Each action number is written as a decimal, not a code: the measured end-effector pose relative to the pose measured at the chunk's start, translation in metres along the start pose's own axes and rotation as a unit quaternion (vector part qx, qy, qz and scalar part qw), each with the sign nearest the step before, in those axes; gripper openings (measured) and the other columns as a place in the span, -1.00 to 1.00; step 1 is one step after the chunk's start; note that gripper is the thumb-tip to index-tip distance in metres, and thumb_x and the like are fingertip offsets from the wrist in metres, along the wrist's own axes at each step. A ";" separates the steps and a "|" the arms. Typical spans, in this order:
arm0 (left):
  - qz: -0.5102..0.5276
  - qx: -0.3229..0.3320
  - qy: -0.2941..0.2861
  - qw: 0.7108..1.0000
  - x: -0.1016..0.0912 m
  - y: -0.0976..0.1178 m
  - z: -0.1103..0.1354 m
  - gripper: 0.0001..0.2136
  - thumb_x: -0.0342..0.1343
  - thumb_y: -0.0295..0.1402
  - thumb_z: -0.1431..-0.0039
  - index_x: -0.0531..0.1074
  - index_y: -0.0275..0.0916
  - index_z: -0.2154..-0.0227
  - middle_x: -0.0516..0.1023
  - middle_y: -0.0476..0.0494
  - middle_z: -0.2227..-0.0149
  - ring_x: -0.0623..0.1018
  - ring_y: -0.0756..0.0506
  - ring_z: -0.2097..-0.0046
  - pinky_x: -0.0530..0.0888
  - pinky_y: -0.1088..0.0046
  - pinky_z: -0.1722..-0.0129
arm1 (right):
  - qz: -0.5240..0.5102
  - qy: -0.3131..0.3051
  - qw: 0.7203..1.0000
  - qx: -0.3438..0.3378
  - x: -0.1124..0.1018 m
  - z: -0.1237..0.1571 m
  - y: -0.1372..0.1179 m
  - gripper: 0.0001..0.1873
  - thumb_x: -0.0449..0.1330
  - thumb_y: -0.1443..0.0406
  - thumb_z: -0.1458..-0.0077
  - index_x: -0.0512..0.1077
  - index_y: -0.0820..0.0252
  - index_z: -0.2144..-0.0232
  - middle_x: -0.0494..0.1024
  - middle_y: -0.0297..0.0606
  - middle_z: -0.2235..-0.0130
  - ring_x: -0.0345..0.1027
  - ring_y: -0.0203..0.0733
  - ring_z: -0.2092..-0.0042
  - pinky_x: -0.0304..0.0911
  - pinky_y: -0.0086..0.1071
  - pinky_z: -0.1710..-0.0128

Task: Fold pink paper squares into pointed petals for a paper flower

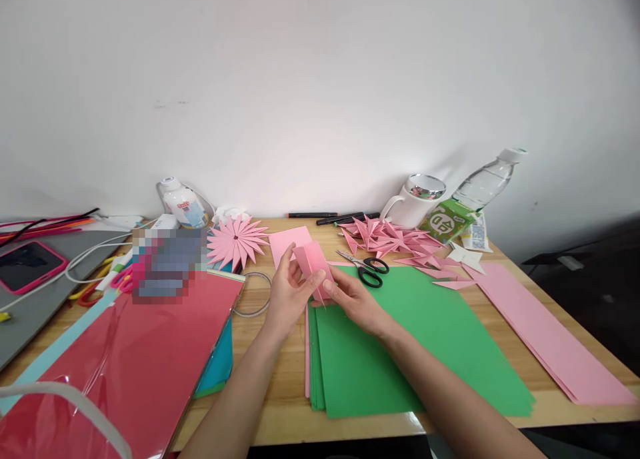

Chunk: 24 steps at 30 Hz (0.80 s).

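Observation:
A folded piece of pink paper is held up between both hands, above the left edge of a stack of green paper. My left hand grips its left side, with the thumb lying across the front. On the lower right edge, my right hand pinches the same piece. Just behind it a flat pink sheet lies on the table, partly covered by the left hand. Black-handled scissors rest on the green paper, right of the hands.
Folded pink paper points are piled before a white mug. A pink paper star and a tape roll lie left. Red sheets in plastic cover the left side; pink strips lie right. A bottle leans behind.

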<state>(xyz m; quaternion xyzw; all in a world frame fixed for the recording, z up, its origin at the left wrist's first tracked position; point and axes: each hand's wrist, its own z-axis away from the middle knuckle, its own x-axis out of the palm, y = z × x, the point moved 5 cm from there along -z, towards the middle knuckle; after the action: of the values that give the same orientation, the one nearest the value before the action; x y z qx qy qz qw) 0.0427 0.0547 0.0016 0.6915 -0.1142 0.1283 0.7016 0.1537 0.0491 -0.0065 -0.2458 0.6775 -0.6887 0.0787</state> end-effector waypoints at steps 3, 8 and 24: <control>-0.008 0.008 -0.001 1.000 -0.001 0.000 -0.001 -0.32 0.26 -0.38 0.09 0.13 -0.29 -0.13 0.41 -0.31 -0.05 0.40 -0.17 -0.09 0.37 0.33 -0.04 | -0.006 0.025 1.000 0.000 -0.004 -0.002 0.000 -0.52 0.23 0.09 0.02 0.41 0.06 0.02 0.47 -0.28 0.06 0.39 -0.16 0.18 0.42 -0.34 0.28; -0.052 0.017 0.022 0.998 -0.007 -0.004 0.000 -0.51 0.17 -0.49 0.08 0.31 -0.28 0.00 0.49 -0.22 0.03 0.47 -0.17 0.00 0.41 0.34 0.03 | -0.009 0.123 0.991 0.045 -0.020 -0.003 0.009 -0.57 0.28 0.03 0.11 0.51 0.20 0.25 0.55 -0.26 0.28 0.43 -0.18 0.35 0.41 -0.38 0.47; -0.038 0.002 -0.045 0.998 -0.003 -0.010 -0.001 -0.63 0.15 -0.42 0.02 0.45 -0.28 0.08 0.57 -0.17 0.14 0.54 -0.12 0.14 0.46 0.40 0.15 | -0.073 0.266 0.956 0.101 -0.042 -0.001 0.024 -0.63 0.34 0.04 0.25 0.47 0.25 0.55 0.49 -0.29 0.58 0.32 -0.23 0.55 0.33 -0.34 0.57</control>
<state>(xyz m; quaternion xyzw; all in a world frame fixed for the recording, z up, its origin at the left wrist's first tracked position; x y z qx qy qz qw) 0.0434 0.0551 -0.0088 0.7022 -0.1189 0.0701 0.6985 0.1843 0.0674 -0.0401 -0.0931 0.5815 -0.7976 -0.1305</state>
